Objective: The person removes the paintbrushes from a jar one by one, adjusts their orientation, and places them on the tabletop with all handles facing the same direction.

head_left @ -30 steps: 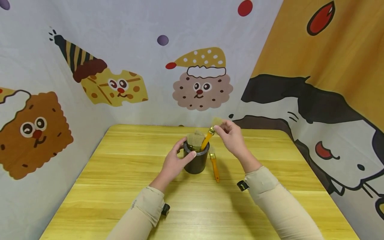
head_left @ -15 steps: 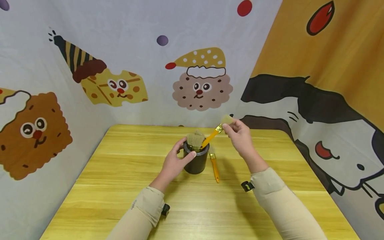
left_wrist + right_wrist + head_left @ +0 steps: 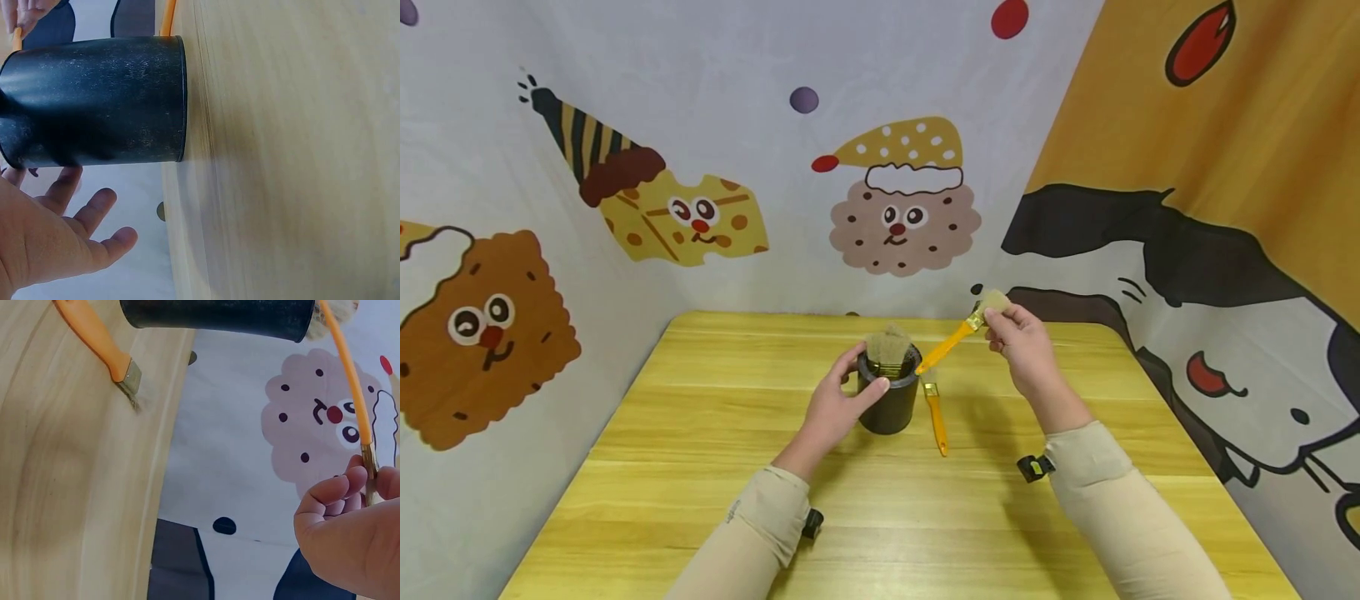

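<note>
Paintbrush (image 3: 958, 336), light and stiff-handled, pinched at its ferrule by the right hand (image 3: 1026, 350), while the left hand (image 3: 835, 400) apparently cups the black cup (image 3: 890, 400).

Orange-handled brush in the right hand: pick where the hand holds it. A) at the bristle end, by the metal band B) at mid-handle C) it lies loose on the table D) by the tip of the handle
A: the right hand pinches the orange-handled brush at its bristle end, handle pointing down toward the black cylindrical cup.
</note>
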`<act>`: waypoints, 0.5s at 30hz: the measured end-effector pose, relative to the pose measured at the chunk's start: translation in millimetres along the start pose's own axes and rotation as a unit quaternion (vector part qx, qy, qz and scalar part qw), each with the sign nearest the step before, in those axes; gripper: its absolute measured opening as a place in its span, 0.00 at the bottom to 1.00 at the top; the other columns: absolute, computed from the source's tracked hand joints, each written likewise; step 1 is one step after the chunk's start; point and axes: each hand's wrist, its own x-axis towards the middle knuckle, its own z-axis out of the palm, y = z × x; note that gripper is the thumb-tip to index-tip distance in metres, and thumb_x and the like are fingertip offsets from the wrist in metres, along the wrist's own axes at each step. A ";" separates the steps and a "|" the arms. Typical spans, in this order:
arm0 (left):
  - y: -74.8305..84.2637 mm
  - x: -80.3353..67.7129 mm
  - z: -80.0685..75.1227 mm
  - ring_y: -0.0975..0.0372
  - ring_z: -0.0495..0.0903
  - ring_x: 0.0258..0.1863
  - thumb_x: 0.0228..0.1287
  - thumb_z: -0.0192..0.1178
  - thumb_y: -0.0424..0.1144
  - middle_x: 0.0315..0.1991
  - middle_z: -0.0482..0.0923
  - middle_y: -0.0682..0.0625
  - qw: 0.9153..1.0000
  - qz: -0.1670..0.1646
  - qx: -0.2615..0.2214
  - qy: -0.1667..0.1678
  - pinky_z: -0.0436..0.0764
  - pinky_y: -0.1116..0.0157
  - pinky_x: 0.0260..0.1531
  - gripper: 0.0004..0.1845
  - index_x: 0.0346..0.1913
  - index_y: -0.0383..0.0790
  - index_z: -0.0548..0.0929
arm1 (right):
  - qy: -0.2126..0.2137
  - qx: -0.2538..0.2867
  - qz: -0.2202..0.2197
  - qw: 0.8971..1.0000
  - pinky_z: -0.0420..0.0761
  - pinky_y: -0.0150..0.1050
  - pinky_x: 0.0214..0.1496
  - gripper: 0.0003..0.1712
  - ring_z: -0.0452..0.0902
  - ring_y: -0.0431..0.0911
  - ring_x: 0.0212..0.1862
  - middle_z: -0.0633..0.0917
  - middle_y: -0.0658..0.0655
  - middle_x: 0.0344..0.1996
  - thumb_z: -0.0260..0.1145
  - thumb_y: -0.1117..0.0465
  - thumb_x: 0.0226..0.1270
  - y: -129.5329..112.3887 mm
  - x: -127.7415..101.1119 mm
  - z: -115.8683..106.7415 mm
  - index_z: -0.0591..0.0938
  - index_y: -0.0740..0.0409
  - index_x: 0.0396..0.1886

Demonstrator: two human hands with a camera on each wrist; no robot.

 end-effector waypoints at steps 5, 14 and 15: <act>-0.3 0.9 -0.4 0.43 0.68 0.79 0.67 0.68 0.69 0.76 0.74 0.50 1.000 0.000 -0.001 -0.002 0.72 0.35 0.72 0.40 0.78 0.84 0.62 | 0.006 0.022 0.038 0.999 0.79 0.31 0.43 0.12 0.74 0.37 0.36 0.82 0.43 0.34 0.65 0.51 0.83 1.9 2.6 -4.4 0.76 0.52 0.53; -1.1 0.8 -0.9 0.42 0.67 0.80 0.66 0.68 0.70 0.77 0.73 0.50 1.000 0.000 -0.003 -0.005 0.71 0.34 0.72 0.40 0.78 0.85 0.62 | -0.040 -0.098 0.060 0.993 0.82 0.33 0.48 0.30 0.78 0.42 0.43 0.84 0.42 0.36 0.64 0.46 0.82 20.9 5.8 -5.8 0.75 0.61 0.71; -1.2 0.7 -0.9 0.42 0.67 0.80 0.66 0.68 0.70 0.77 0.73 0.50 1.000 -0.001 -0.003 -0.006 0.72 0.34 0.72 0.40 0.77 0.85 0.62 | -0.051 -0.118 0.059 0.990 0.82 0.33 0.49 0.32 0.79 0.42 0.44 0.85 0.42 0.37 0.64 0.46 0.82 25.4 6.3 -5.9 0.74 0.62 0.72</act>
